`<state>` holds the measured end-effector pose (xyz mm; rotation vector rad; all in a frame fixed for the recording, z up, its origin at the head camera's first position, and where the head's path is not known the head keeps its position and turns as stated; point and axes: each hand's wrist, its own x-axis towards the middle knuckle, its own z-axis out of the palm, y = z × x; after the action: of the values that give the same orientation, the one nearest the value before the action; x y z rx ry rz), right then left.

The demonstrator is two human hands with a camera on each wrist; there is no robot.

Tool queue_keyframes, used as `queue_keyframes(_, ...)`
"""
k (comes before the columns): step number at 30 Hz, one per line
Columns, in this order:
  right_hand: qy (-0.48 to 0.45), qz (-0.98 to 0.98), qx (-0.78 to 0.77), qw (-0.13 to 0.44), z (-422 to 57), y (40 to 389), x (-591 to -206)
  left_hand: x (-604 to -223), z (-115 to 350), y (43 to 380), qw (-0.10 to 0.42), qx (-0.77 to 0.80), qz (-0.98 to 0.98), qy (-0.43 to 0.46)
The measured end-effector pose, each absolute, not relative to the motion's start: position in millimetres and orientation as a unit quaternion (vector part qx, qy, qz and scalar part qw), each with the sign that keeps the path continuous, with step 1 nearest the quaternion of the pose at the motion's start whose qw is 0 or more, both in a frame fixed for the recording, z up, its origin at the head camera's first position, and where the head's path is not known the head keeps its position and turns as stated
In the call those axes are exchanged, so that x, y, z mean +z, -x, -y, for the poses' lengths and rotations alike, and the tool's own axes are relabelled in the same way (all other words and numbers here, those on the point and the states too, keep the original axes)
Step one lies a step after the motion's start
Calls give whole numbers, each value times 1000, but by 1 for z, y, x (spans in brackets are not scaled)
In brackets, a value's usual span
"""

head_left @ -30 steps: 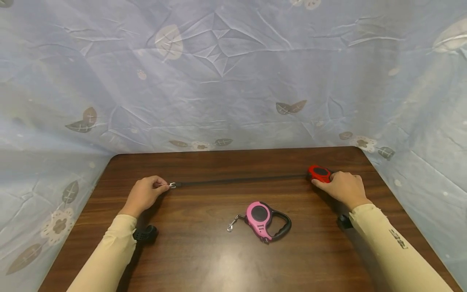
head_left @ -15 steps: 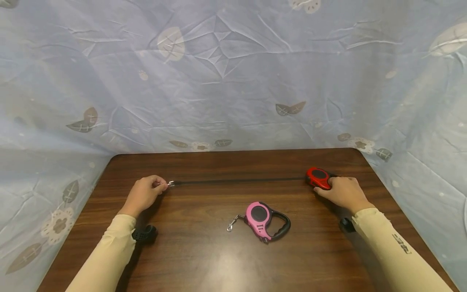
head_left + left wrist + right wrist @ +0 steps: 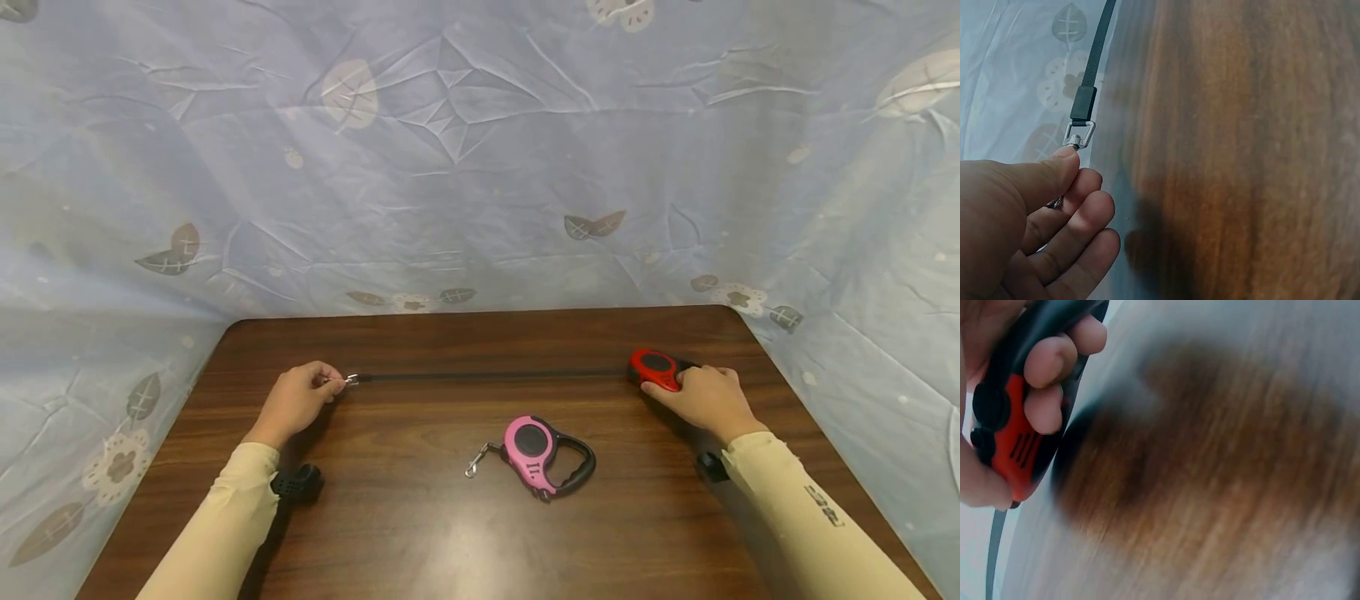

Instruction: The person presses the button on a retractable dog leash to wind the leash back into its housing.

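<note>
A red and black retractable dog leash [image 3: 655, 367] is gripped by my right hand [image 3: 705, 398] at the right of the table. In the right wrist view, fingers curl round the black handle beside the red casing [image 3: 1015, 444]. Its black strap [image 3: 487, 375] runs nearly straight across to my left hand [image 3: 296, 402]. There the thumb and fingers pinch the metal clip [image 3: 1074, 142] at the strap's end; most of the clip is hidden by the fingers. Between the hands and nearer to me lies a pink and black retractable leash [image 3: 534, 454], touched by neither hand.
The pink leash's small metal clip [image 3: 472, 468] points left on the wooden table [image 3: 420, 533]. A patterned pale blue cloth [image 3: 465, 167] hangs behind the table and along both sides. Black bands [image 3: 297, 483] sit on both wrists.
The red leash in my right hand has shifted slightly toward me, and the strap's right end has come lower with it. My left hand stays almost still.
</note>
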<state>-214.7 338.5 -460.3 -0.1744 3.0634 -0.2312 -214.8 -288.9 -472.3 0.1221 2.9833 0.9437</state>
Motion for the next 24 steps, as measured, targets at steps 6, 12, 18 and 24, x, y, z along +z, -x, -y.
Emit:
queue_keyframes(6,100,-993,-59,-6,-338,215,-464,-474,287,214,6,307,-951,-37)
queue_keyframes(12,117,-991,-72,-1,-341,216,-471,-475,287,215,7,313,-949,-35)
queue_keyframes(18,124,-989,-78,-11,-344,218,-475,-475,286,216,0,322,-946,-34)
queue_keyframes(24,130,-987,-92,-32,-345,218,-475,-470,287,216,-6,350,-936,-35)
